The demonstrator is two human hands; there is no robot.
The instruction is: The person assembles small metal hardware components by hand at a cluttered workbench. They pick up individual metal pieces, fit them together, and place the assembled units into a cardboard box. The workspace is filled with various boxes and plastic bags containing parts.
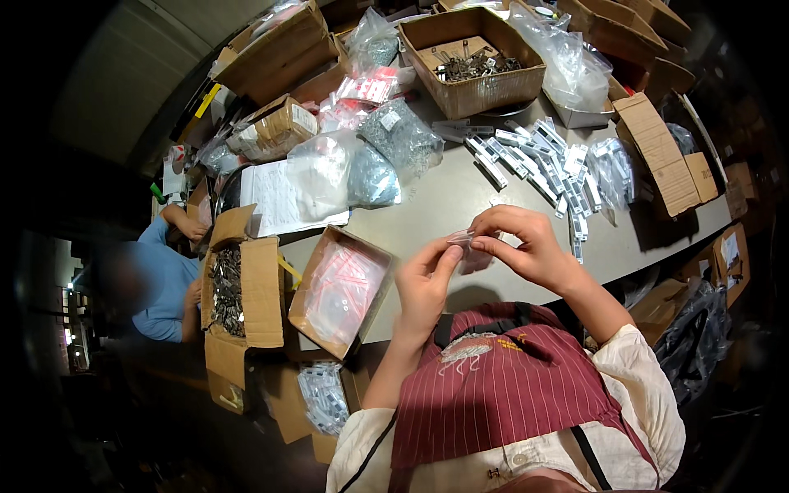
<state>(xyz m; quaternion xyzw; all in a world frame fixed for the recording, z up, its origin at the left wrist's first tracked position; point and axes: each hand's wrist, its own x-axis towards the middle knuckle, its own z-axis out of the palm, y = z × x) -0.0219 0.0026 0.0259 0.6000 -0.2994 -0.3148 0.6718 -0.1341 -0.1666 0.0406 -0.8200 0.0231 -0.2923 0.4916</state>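
At the lower middle of the frame, over a striped maroon apron, both hands meet above the near edge of the grey desk. The left hand has its grip clamped, thumb and forefinger together, on the left end of a small clear plastic bag; the right hand has its grip pinched on the bag's upper right part, fingers curled over it. The bag hangs between the two hands, just above the desk top, at the centre of the frame.

Left of the hands, an open cardboard box of flat clear bags with red strips tilts over the desk's near edge. Further left, an open carton of dark metal parts stands beside a person in a blue shirt at the left of the frame.

Beyond the hands, to the upper right, lie many small packed white-and-clear bags spread on the desk. In the upper middle lie bulging clear bags of small metal pieces and a sheet of paper. At the top stands a cardboard box holding metal hardware.
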